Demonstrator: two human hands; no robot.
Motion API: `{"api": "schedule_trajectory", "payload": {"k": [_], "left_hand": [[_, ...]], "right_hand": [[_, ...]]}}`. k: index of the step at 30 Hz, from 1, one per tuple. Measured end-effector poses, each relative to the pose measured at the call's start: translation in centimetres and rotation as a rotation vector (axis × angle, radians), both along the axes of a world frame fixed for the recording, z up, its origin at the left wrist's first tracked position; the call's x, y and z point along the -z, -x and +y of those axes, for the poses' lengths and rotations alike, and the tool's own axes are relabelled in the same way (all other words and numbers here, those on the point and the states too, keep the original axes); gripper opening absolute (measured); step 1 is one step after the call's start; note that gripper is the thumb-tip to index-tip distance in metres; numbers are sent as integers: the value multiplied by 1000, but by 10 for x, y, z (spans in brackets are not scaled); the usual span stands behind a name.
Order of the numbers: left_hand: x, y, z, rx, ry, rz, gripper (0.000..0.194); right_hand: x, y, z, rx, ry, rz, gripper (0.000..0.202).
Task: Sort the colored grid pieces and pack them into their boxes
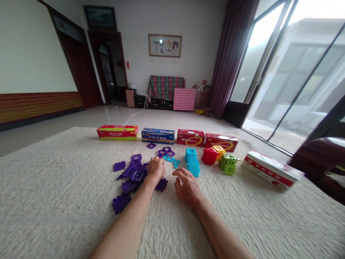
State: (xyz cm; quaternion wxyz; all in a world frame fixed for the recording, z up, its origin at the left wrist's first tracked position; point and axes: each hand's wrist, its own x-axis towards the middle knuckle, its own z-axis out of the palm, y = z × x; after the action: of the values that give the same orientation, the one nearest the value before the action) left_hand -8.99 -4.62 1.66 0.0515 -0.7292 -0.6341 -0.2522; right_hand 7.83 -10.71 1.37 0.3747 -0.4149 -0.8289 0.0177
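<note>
Purple pcs (134, 173) nr blue box (157, 136), contents hidden

Cloth (168, 230) between the forearms (130, 219) lies free; purple pieces (136, 172) obstruct left, boxes (157, 136) ahead

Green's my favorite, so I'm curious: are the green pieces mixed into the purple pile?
No, the green pieces sit to the right, away from the purple pile, beside the yellow pieces.

Daylight enters through the glass panels (293, 79) at right, overexposed at the top. Glare spots the framed picture (165, 46). Wide-angle distortion stretches the edges.
</note>
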Motion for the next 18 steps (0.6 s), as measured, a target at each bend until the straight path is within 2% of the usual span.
{"api": "schedule_trajectory", "payload": {"k": [2,4,7,11,18], "left_hand": [[-3,2,0,-71,9,9,25],[-5,1,2,-88,-1,21,27],[-5,-4,6,40,-21,38,31],[1,-12,9,203,63,72,35],[5,-16,2,217,138,117,46]], "right_hand": [[1,-1,1,10,-6,1,32],[1,-2,2,29,-24,11,31],[2,-3,4,77,-66,45,31],[1,-5,5,119,-108,77,31],[-1,-4,5,110,-81,71,31]]}}
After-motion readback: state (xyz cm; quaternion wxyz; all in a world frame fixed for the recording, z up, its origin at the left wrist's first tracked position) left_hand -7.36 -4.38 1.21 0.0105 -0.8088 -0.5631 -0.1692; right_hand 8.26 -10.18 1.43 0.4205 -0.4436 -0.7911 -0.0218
